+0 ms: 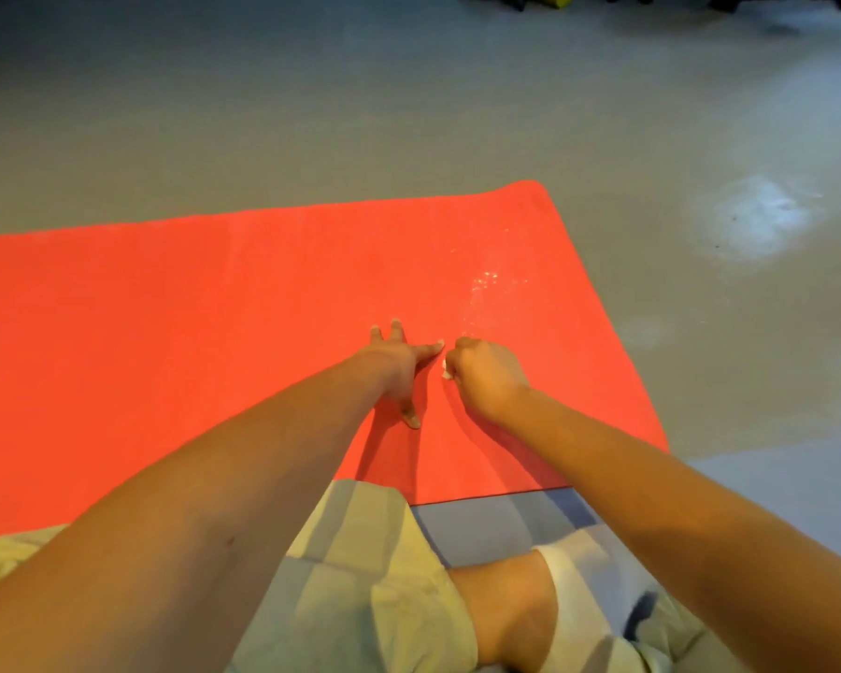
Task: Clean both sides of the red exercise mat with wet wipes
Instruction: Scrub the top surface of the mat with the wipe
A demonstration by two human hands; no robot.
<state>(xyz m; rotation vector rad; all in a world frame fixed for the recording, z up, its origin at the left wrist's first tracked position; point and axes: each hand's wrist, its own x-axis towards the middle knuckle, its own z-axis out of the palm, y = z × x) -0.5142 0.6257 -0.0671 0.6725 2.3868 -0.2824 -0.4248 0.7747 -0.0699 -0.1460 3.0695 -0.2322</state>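
My bare knee (pixel 506 609) and pale shorts (pixel 370 565) sit closest, at the near edge of the red exercise mat (pixel 166 332), which lies flat on the grey floor (pixel 409 114) straight ahead of me. Its long axis runs left to right across my view. The right end stops just past my right arm, and the left end runs out of sight.

My left hand (pixel 399 366) presses flat on the mat with fingers spread wide, bracing it. My right hand (pixel 489 374), just beside it, is balled tight around a white wet wipe (pixel 446 372), of which only a scrap shows.

A wet sheen (pixel 486 284) glints beyond the right hand, toward the far right corner. I judge the longer unwiped stretch lies to my left, so the wiping hand would have to work that way, past the bracing one.
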